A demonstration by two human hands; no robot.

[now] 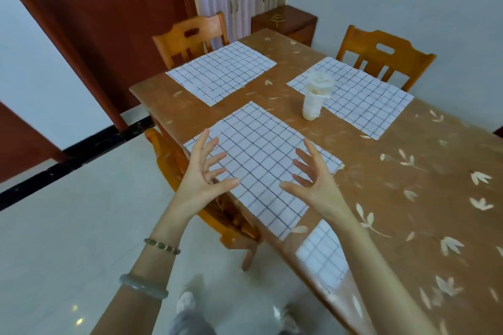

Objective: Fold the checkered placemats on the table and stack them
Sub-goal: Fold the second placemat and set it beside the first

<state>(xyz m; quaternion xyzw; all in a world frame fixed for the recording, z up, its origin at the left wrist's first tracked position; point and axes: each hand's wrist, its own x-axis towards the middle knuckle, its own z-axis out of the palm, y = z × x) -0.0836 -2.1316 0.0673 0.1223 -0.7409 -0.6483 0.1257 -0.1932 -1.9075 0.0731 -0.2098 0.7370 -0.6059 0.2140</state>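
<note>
Both hands are hovering spread and empty above the nearest placemat (261, 163), the left hand (202, 171) over its left side and the right hand (313, 179) over its right side, fingers splayed and touching nothing that I can make out; that mat is lying flat along the worktop's (408, 198) near left edge, with one corner at or just over the edge above a chair (174, 155), so a careless pull is likely to be dragging it off onto the floor (81, 226); a second placemat (221, 71) is lying flat at the far left corner, and a third placemat (356, 95) is lying toward the far right edge, with a plastic cup (315, 98) standing at or just on its near corner, I cannot tell which; lifting that mat without moving the cup first is risking a tip and a spill; a fourth checkered piece (322, 250) is showing near the front edge, partly behind the right forearm, and could be overlooked; the worktop is looking glossy, so the mats may be sliding while being creased, leaving uneven folds and a crooked stack; nothing is folded yet.
</note>
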